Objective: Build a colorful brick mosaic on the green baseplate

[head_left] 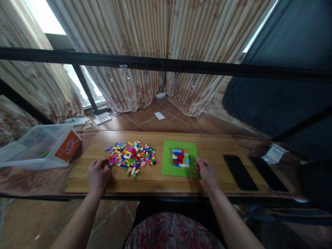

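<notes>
At the left edge of a loose pile of toy building bricks [133, 155] is my left hand [98, 173], its fingers curled against the nearest pieces. Whether a brick is between those fingers I cannot make out. A green studded baseplate [168, 169] lies to the right of the pile. On it stands a low square brick build [181, 158] in red, blue, white, yellow and other colours. My right hand [206, 171] is closed at the baseplate's right edge, fingertips overlapping that edge. What it holds, if anything, is hidden.
A black phone [240, 172] lies on the wooden board [155, 185] at the right, with another dark device [268, 174] beyond it. A clear plastic bin [31, 162] with an orange label stands at far left. A dark rail [166, 64] crosses before the curtains.
</notes>
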The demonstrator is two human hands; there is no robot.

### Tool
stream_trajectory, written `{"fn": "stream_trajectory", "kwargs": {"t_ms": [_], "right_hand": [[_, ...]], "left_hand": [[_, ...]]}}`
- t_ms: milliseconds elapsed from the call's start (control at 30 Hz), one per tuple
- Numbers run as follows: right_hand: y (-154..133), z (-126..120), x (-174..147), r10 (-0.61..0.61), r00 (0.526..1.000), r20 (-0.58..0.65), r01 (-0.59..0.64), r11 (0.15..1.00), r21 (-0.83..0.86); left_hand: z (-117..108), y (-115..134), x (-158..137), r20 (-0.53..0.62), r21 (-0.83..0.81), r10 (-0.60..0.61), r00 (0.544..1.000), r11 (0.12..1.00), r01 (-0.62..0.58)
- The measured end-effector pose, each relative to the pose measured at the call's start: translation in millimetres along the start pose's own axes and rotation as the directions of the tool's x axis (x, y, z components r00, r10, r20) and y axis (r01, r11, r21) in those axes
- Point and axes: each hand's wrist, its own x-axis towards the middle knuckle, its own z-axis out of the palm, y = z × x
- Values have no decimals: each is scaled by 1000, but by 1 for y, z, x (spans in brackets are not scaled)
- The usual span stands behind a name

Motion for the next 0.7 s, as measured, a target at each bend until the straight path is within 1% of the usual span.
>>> {"fn": "stream_trajectory", "kwargs": {"t_ms": [67, 133, 267, 333, 400, 467, 600, 700], "right_hand": [[-2, -3, -5, -6, 999, -43, 10, 997, 82], [-5, -5, -11, -16, 999, -44, 21, 994, 110], [-13, 0, -24, -74, 997, -22, 75, 996, 41], [-17, 6, -33, -121, 993, 20, 121, 992, -21], [-21, 16, -44, -170, 980, 101, 178, 980, -83], [-23, 27, -57, -209, 955, 212, 237, 965, -114], [-21, 50, -79, -239, 874, 424, 314, 943, -114], [-18, 63, -85, -235, 822, 520, 359, 921, -153]], "left_hand": [[0, 0, 0, 4, -8, -3, 1000, 1000, 3], [1, 0, 0, -1, -7, -5, 1000, 1000, 5], [1, 0, -1, -10, 0, -13, 1000, 1000, 13], [1, 1, -2, -6, -9, -17, 1000, 1000, 17], [1, 1, -2, -9, -20, -19, 1000, 1000, 19], [2, 0, -3, -11, -29, -19, 1000, 999, 19], [3, -1, -4, -15, -46, -17, 1000, 999, 16], [3, -1, -5, -7, -49, -18, 1000, 999, 17]]}}
